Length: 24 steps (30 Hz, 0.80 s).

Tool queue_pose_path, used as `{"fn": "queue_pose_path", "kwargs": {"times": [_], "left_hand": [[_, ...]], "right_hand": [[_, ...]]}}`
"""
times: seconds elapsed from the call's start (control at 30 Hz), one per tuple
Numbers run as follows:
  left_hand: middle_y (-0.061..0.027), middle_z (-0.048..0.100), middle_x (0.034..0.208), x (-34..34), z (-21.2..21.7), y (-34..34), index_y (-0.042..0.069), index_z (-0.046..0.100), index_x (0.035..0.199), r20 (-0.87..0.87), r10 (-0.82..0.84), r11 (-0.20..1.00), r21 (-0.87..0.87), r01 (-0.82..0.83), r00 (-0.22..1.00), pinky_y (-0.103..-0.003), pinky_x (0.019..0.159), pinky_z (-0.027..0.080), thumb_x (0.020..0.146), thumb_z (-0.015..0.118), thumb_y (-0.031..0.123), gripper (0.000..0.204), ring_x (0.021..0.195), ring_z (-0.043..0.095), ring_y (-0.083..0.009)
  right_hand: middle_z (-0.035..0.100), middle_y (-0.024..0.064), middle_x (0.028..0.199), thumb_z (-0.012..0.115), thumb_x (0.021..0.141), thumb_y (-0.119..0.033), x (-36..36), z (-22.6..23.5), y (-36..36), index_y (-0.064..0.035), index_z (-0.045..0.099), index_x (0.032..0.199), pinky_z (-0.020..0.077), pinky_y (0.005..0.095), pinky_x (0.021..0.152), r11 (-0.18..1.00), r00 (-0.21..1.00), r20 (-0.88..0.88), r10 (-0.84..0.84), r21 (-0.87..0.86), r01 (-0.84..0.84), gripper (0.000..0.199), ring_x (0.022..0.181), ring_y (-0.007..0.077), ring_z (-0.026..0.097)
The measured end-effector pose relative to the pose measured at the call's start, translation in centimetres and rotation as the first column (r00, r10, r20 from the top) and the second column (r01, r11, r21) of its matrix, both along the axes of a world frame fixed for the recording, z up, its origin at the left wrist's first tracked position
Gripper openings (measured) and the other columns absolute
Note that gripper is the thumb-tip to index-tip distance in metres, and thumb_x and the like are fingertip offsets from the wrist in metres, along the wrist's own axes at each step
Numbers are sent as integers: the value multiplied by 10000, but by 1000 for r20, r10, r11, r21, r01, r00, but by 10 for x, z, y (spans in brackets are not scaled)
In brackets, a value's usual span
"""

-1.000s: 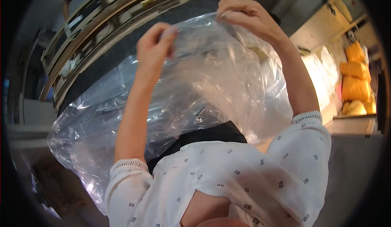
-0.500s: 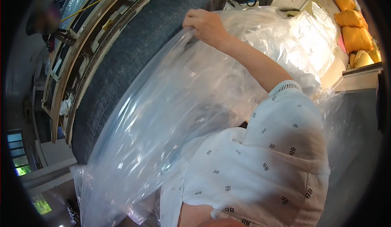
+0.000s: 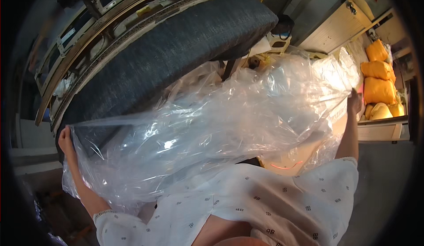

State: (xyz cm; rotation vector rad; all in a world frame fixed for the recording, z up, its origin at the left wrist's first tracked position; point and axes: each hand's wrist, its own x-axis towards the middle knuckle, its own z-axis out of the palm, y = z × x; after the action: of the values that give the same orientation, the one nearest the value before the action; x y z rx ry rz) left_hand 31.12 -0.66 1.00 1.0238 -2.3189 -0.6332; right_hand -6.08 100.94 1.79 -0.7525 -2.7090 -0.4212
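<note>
Plastic [image 3: 212, 122] looks light, limp, slippery; hold edges, as left hand [image 3: 65, 141] grips at nine o'clock, right hand [image 3: 355, 102] at three.

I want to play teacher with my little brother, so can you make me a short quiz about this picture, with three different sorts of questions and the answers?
1. Pick one: what do the left hand and the right hand hold spread between them?
A) a rope
B) clear plastic
C) a wooden board

2. True or false: the two hands are pressed together.

3. Fill in the blank: the orange bundles are on the ____ side of the picture.

Key: 1. B. 2. False, they are held wide apart. 3. Right.
</note>
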Motion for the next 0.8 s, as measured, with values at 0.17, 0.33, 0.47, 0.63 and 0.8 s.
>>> {"fn": "queue_pose_path", "kwargs": {"times": [0.17, 0.33, 0.47, 0.63, 0.8], "left_hand": [[-88, 648, 852, 19, -23, -91, -1, 643, 886, 82, 290, 944, -190, -271, 953, -297, 718, 426, 812, 532, 434, 455, 773, 582, -208], [-61, 630, 789, 49, -29, -88, 6, 653, 851, 77, 328, 944, 9, -329, 942, -281, 680, 419, 820, 540, 392, 403, 728, 551, -155], [-9, 594, 741, 129, -40, -76, 1, 651, 825, -54, 294, 946, 158, -283, 954, -248, 647, 402, 825, 550, 360, 373, 695, 504, -109], [-65, 638, 889, 176, -11, -112, 0, 644, 956, 321, 378, 899, 96, -427, 868, -266, 752, 425, 822, 553, 373, 406, 798, 556, -140], [-70, 623, 973, 85, 12, -28, 39, 634, 1002, 129, 235, 778, 570, -266, 963, -291, 762, 431, 771, 566, 467, 491, 839, 568, -173]], "right_hand": [[629, 148, 883, 436, 825, -297, -207, 87, -28, -11, 592, 974, 441, 328, 761, 594, 841, -290, 456, -605, -531, 358, 923, 236, 591], [530, 125, 1051, 426, 904, -266, -251, 156, -235, 7, 463, 1129, 415, 285, 853, 129, 91, -760, 643, -10, -992, 356, 1021, 206, 517], [510, 155, 1100, 398, 892, -304, -200, 41, -369, -39, 502, 1079, 372, 321, 878, -183, 94, -588, 804, -395, -900, 341, 1055, 289, 472], [366, 145, 1327, 399, 886, -392, -230, -18, -386, -65, 409, 1259, 253, 313, 1015, 212, 256, -186, 948, -229, -950, 495, 1250, 272, 312], [433, 144, 1287, 416, 878, -391, -251, -2, -395, -88, 391, 1292, 305, 301, 978, 170, 356, -204, 912, -604, -779, 514, 1190, 265, 412]]}}
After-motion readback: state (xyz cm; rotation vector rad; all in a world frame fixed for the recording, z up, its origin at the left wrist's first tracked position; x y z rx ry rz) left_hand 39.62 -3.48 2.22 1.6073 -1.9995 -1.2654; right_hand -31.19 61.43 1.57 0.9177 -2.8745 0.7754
